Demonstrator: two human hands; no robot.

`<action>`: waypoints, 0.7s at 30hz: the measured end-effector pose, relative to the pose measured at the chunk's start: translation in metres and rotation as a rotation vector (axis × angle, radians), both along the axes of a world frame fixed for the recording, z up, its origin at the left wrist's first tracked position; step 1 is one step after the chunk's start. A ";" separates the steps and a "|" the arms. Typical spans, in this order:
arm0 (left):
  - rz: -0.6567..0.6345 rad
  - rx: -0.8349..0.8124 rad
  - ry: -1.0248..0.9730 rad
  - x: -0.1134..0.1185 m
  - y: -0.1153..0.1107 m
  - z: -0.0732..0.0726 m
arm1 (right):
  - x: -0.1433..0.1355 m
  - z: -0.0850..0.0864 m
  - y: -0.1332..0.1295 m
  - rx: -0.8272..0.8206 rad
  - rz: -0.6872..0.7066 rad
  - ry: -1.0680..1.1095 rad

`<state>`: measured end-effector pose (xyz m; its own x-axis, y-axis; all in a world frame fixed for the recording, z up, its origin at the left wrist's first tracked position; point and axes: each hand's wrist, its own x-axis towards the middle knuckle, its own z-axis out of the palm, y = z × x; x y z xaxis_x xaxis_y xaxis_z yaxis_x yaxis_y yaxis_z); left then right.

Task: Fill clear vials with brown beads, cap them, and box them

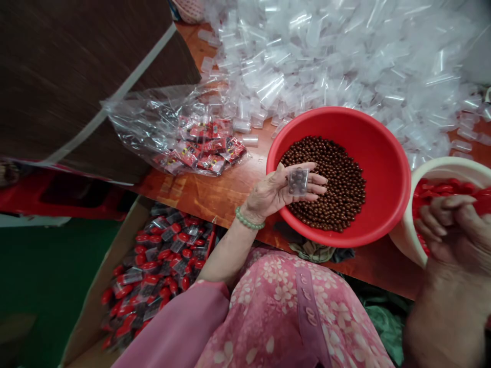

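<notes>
My left hand (282, 191), with a green bead bracelet at the wrist, holds a small clear container (298, 182) with several brown balls inside. It is over a red basin (383, 153) that holds many brown balls (330, 199). My right hand (452, 225), blurred, is over the near side of a white bucket (471, 166) of red caps (435, 189). Its fingers are curled, and a red piece (482, 201) shows right by them; whether they grip it is hidden.
Clear plastic containers (326, 56) are heaped at the back. A bag of red packets (209, 145) lies left of the basin. Below left, a cardboard box (95, 281) holds red-capped containers (153, 271). A large brown box (76, 66) is at upper left.
</notes>
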<state>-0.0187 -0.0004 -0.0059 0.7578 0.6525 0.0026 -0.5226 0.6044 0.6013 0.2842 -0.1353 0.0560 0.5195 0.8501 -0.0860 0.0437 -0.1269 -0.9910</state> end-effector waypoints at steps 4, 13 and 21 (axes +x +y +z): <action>0.002 -0.001 0.009 -0.002 0.000 -0.002 | -0.042 0.005 0.044 0.080 0.170 0.170; -0.001 -0.024 0.046 -0.003 0.002 -0.006 | -0.086 -0.001 0.090 0.055 0.595 -0.253; 0.176 0.066 0.173 0.007 -0.005 -0.006 | -0.109 0.001 0.102 0.315 0.662 -0.693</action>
